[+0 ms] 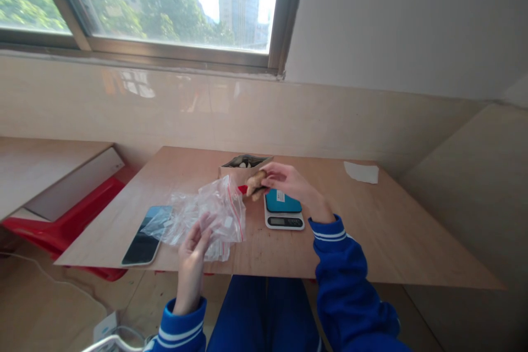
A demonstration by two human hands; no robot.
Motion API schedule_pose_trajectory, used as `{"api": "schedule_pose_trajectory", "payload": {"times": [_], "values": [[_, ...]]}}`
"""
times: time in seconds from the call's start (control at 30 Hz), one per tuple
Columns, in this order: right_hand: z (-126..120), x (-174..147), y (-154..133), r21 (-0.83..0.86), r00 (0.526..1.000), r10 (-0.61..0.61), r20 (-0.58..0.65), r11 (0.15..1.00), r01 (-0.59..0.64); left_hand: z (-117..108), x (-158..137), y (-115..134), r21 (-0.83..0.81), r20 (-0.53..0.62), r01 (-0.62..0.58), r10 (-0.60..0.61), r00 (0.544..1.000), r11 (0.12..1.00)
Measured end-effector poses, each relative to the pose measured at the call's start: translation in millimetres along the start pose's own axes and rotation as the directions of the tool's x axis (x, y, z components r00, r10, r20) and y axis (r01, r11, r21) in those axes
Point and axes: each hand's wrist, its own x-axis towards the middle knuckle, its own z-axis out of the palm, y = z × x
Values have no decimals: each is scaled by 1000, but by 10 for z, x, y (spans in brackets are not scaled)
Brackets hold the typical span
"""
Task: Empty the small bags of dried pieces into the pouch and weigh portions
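Note:
In my left hand [197, 239] is a clear zip-lock bag [231, 203] with a red seal line, held up above the table with its top toward the right. My right hand [284, 179] pinches some brown, lumpy pieces [256, 182], perhaps dried mushroom or ginger; their exact kind is unclear. The pieces hang near the bag's upper right edge, in front of a brown paper bag [231, 171] that stands open with pale pieces inside. Below my right hand lies a kitchen scale [284, 221] with a teal top, partly hidden by the hand. Something red shows behind the pieces.
More clear plastic bags [216, 253] lie under the held one. A smartphone [142, 245] rests at the table's left, partly covered by plastic. White paper [361, 172] lies at the back right. A red stool [94, 203] and another table [49, 168] stand to the left.

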Motion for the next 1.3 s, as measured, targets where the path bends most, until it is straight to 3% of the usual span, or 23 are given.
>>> {"api": "schedule_pose_trajectory", "payload": {"times": [0.07,0.13,0.2,0.3,0.4,0.47,0.53,0.6,0.73,0.8,0.93,1.03,1.13,1.3], "values": [[-105,169,-31,-35,977,-117,-178,993,113,-48,16,28,-15,-43,-2,2,999,1000],[-181,354,3,-139,938,-232,-257,970,201,-74,29,47,-24,-78,0,-2,997,1000],[-216,504,83,-277,931,-292,-221,934,227,-97,43,46,-19,-106,1,-3,994,1000],[-200,588,202,-496,954,-288,-84,842,211,-168,85,-14,38,-133,-26,31,991,999],[-135,528,250,-704,946,-325,-3,672,229,-306,188,-151,266,-157,-104,149,976,958],[-90,468,253,-839,935,-354,7,506,198,-413,288,-268,535,-143,-177,295,945,826],[-58,431,259,-923,935,-354,-3,361,134,-499,390,-373,761,-73,-239,445,892,604],[-46,435,278,-946,942,-335,-18,311,92,-538,468,-434,872,-10,-255,538,843,417],[-81,564,341,-927,953,-302,-5,358,109,-481,534,-414,939,97,-284,642,761,195],[-115,658,365,-907,959,-282,-13,407,107,-440,562,-412,937,206,-336,625,753,96],[-189,759,376,-855,951,-310,-8,495,154,-470,687,-615,930,340,-366,438,832,-28],[-242,693,389,-799,888,-456,-57,554,233,-564,782,-839,943,332,-323,324,886,-82],[-273,578,434,-730,841,-525,-129,624,278,-623,810,-947,944,329,-308,296,897,-114],[-267,549,491,-657,825,-523,-214,702,275,-616,776,-921,944,328,-298,306,894,-142]]}}
